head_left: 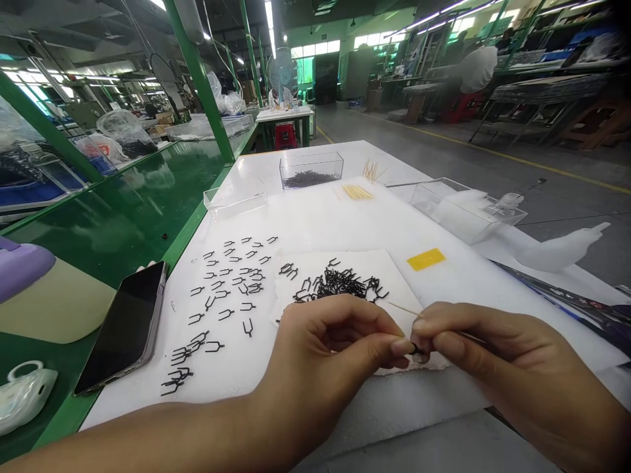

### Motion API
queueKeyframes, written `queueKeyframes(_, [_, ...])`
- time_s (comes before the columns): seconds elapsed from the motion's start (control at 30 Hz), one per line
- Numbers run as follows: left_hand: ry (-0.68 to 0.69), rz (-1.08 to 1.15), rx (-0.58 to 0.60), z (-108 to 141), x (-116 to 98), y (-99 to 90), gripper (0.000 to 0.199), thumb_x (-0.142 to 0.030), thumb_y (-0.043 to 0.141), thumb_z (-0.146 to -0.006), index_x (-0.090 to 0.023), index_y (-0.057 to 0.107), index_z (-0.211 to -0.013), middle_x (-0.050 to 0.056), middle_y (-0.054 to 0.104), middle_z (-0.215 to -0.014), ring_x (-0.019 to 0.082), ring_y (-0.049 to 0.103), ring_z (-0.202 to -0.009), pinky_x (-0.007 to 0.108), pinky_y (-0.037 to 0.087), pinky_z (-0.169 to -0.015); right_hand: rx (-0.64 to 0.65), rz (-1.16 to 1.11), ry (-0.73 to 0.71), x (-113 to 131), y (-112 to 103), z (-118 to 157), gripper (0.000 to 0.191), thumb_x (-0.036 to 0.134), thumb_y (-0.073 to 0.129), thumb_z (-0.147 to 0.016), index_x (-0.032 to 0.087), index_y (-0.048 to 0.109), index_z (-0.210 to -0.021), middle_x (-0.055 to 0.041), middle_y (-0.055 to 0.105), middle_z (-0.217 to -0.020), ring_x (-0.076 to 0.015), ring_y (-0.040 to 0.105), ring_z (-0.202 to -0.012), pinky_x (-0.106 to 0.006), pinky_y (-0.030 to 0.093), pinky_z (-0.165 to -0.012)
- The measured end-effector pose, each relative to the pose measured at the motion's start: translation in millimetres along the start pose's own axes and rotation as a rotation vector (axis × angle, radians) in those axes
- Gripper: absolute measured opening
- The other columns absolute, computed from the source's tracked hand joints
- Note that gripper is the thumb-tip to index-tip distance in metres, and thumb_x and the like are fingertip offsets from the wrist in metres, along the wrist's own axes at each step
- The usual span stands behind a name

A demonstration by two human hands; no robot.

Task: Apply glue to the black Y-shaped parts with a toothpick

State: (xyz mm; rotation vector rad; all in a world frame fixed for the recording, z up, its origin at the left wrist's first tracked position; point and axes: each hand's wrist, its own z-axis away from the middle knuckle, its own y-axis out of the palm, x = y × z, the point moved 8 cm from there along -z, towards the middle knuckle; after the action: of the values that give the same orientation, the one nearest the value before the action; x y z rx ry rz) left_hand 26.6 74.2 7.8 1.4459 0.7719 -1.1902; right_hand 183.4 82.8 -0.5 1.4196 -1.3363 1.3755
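Observation:
My left hand (pixel 330 348) and my right hand (pixel 473 348) meet at the front edge of the white table (pixel 345 223). Between their fingertips sits a small black forked part (pixel 418 349); which hand pinches it I cannot tell for sure. My right hand also holds a thin wooden stick (pixel 401 308) that points up and left. Just beyond the hands a pile of black forked parts (pixel 340 282) lies on a white sheet (pixel 394 269). To the left, several single black parts (pixel 224 295) are laid out in rows.
A black phone (pixel 125 325) lies at the table's left edge. Clear boxes stand farther back: one with dark parts (pixel 310 169), one at left (pixel 235 198), one at right (pixel 461 207). Wooden sticks (pixel 357 191) and a yellow tag (pixel 426 259) lie between. A green conveyor (pixel 123 210) runs on the left.

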Motion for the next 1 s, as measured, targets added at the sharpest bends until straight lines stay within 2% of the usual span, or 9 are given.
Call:
queueKeyframes(0.1, [0.131,-0.13,-0.027,2,-8,-5.1,0.012,-0.014,0.084,-0.076,-0.018,0.074,-0.071,0.0,0.077,-0.07,0.011,0.071,-0.067,0.014,0.057,-0.063,-0.022,0.03,-0.017,0,-4,0,0.016,0.052,0.077,-0.083,0.038,0.082,-0.076,0.0017,0.074,-0.066,-0.0162,0.071,-0.064,-0.02,0.06,-0.06])
queueKeyframes(0.23, [0.385,-0.314,0.02,8,-24,-1.9,0.012,-0.006,0.076,-0.083,-0.018,0.076,-0.08,0.001,0.08,-0.083,0.013,0.075,-0.079,0.016,0.061,-0.075,0.018,-0.026,0.044,-3,1,2,0.014,0.05,0.079,-0.081,0.036,0.083,-0.078,0.0008,0.074,-0.066,-0.0176,0.072,-0.065,-0.021,0.061,-0.06])
queueKeyframes(0.33, [0.651,-0.461,0.04,16,-40,4.0,0.014,0.002,0.074,-0.082,-0.012,0.076,-0.083,0.006,0.08,-0.086,0.014,0.076,-0.082,0.015,0.06,-0.08,0.04,-0.043,0.071,-2,5,2,0.012,0.047,0.081,-0.08,0.036,0.082,-0.076,0.0021,0.073,-0.066,-0.0164,0.071,-0.065,-0.019,0.06,-0.06])
queueKeyframes(0.4, [0.769,-0.53,0.059,21,-46,8.0,0.01,0.004,0.073,-0.082,-0.006,0.076,-0.084,0.01,0.079,-0.086,0.013,0.076,-0.083,0.012,0.059,-0.082,0.048,-0.041,0.085,-1,6,3,0.013,0.047,0.08,-0.081,0.036,0.081,-0.074,0.0028,0.073,-0.065,-0.0155,0.07,-0.065,-0.018,0.06,-0.061])
queueKeyframes(0.53, [0.836,-0.63,0.096,23,-48,12.7,0.008,0.002,0.07,-0.086,-0.002,0.077,-0.087,0.014,0.078,-0.09,0.014,0.075,-0.084,0.013,0.059,-0.082,0.064,-0.027,0.103,-1,5,4,0.014,0.046,0.079,-0.081,0.035,0.08,-0.073,0.0029,0.073,-0.065,-0.0152,0.07,-0.065,-0.018,0.059,-0.061])
queueKeyframes(0.8, [0.88,-0.697,0.129,26,-47,16.5,0.012,-0.001,0.068,-0.09,-0.009,0.077,-0.089,0.009,0.08,-0.093,0.016,0.074,-0.081,0.024,0.059,-0.077,0.106,-0.088,0.12,-5,9,6,0.011,0.045,0.08,-0.081,0.036,0.082,-0.074,0.0027,0.072,-0.064,-0.0154,0.068,-0.063,-0.019,0.056,-0.058])
queueKeyframes(1.0, [0.889,-0.679,0.167,26,-47,16.7,0.009,-0.001,0.069,-0.09,-0.007,0.075,-0.088,0.01,0.08,-0.094,0.016,0.076,-0.083,0.028,0.055,-0.079,0.152,-0.123,0.134,-6,12,7,0.014,0.046,0.078,-0.083,0.037,0.08,-0.073,0.0047,0.07,-0.063,-0.013,0.064,-0.062,-0.017,0.053,-0.058])
